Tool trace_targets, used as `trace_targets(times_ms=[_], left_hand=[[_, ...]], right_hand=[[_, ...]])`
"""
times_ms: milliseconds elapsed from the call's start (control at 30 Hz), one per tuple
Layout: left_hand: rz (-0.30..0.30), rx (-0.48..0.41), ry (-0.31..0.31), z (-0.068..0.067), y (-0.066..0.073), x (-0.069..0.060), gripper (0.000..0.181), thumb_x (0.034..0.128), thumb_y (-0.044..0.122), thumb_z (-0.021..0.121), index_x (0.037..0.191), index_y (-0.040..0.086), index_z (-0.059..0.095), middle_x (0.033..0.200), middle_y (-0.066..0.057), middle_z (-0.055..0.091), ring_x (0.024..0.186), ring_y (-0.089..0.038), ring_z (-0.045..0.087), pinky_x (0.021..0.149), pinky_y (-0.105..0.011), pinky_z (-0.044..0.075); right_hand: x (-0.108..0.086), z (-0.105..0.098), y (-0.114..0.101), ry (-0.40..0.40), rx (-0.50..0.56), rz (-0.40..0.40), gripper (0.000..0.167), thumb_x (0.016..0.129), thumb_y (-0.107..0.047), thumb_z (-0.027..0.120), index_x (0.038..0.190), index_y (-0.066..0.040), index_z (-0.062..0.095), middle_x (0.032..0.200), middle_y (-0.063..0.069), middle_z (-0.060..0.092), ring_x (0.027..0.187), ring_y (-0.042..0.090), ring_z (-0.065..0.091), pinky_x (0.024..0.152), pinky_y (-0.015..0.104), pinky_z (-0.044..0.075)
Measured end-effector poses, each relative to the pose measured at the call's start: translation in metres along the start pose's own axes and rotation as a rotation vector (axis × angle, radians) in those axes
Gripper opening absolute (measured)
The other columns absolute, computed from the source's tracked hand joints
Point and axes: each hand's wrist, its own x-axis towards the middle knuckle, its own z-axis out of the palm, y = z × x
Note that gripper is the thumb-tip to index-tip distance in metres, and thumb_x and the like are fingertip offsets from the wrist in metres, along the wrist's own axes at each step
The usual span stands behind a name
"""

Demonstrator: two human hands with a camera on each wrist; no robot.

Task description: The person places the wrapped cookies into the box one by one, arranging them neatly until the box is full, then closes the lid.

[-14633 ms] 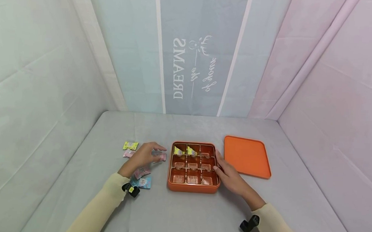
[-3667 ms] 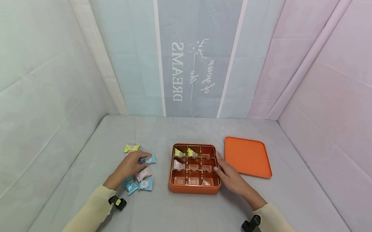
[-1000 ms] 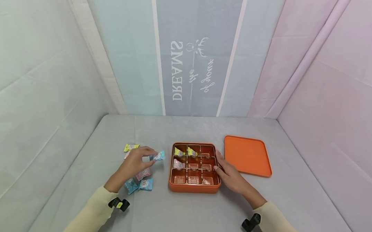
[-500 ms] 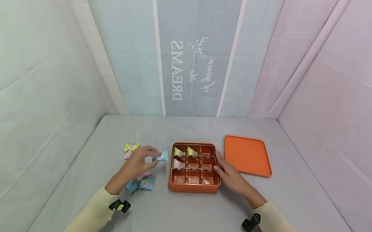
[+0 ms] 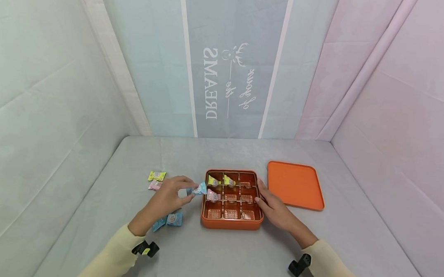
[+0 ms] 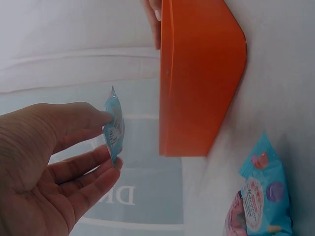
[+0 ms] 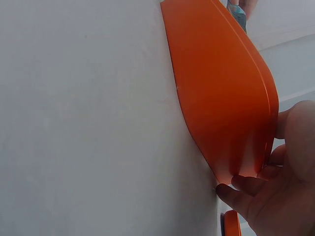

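My left hand (image 5: 169,196) pinches a blue wrapped candy (image 5: 199,188) between thumb and fingers, at the left rim of a square orange box (image 5: 231,225). In the left wrist view the candy (image 6: 114,129) hangs upright in the fingertips beside the box's outer wall (image 6: 202,83). The box has a brown tray of small compartments. Two yellow candies (image 5: 214,180) lie in its back row, left and middle, and a pink candy (image 5: 213,195) in the middle row's left compartment. On the box's right side, my right hand (image 5: 276,209) holds the wall, thumb at the rim.
An orange lid (image 5: 295,185) lies flat right of the box. Left of my left hand are a yellow candy (image 5: 156,175) and a pink one (image 5: 154,185). Blue candies (image 5: 174,219) lie near the left wrist, with another pink candy partly hidden there.
Since the older frames, a pink candy has come into the middle-left compartment. My left hand has lifted a blue candy and carried it right to the box's rim. The right hand stays put.
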Motion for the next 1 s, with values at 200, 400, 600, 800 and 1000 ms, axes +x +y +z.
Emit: trace_targets(times_ms=[200,400,600,800,1000], left_hand=[[0.001,0.007,-0.023,0.000,0.006,0.001,0.030,0.0820,0.005,0.085,0.111,0.011,0.080,0.108,-0.001,0.073,0.100,-0.018,0.069,0.083,-0.038,0.059],[0.005,0.012,-0.056,0.002,0.013,0.001,0.028,0.0843,0.009,0.083,0.112,0.011,0.079,0.109,-0.001,0.073,0.102,-0.018,0.068,0.083,-0.036,0.059],[0.034,-0.007,-0.059,0.006,0.019,0.001,0.028,0.0839,0.008,0.083,0.111,0.011,0.079,0.110,0.000,0.073,0.105,-0.018,0.068,0.084,-0.034,0.059],[0.065,-0.017,-0.071,0.013,0.022,0.000,0.030,0.0826,0.006,0.084,0.112,0.009,0.079,0.110,-0.003,0.073,0.105,-0.021,0.068,0.085,-0.037,0.058],[0.052,-0.003,-0.113,0.022,0.027,-0.001,0.028,0.0850,0.008,0.083,0.113,0.008,0.078,0.112,-0.003,0.072,0.106,-0.021,0.067,0.088,-0.038,0.057]], right_hand=[[0.001,0.000,-0.001,-0.001,0.011,0.003,0.067,0.109,-0.021,0.049,0.162,-0.005,0.012,0.168,0.015,0.014,0.154,0.033,0.015,0.120,0.057,0.022],[0.001,0.000,-0.001,-0.003,-0.003,-0.002,0.067,0.109,-0.022,0.049,0.162,-0.005,0.012,0.168,0.016,0.013,0.153,0.037,0.015,0.119,0.059,0.022],[0.001,-0.001,-0.003,-0.003,0.010,0.007,0.067,0.109,-0.022,0.049,0.163,-0.006,0.012,0.168,0.015,0.014,0.154,0.035,0.015,0.120,0.058,0.022],[0.001,-0.002,-0.003,-0.004,0.009,0.005,0.067,0.109,-0.021,0.049,0.162,-0.006,0.011,0.168,0.015,0.013,0.154,0.034,0.015,0.119,0.057,0.022],[0.000,-0.002,-0.004,-0.007,0.011,0.011,0.067,0.109,-0.021,0.049,0.163,-0.007,0.011,0.168,0.015,0.013,0.154,0.034,0.014,0.119,0.058,0.023]])
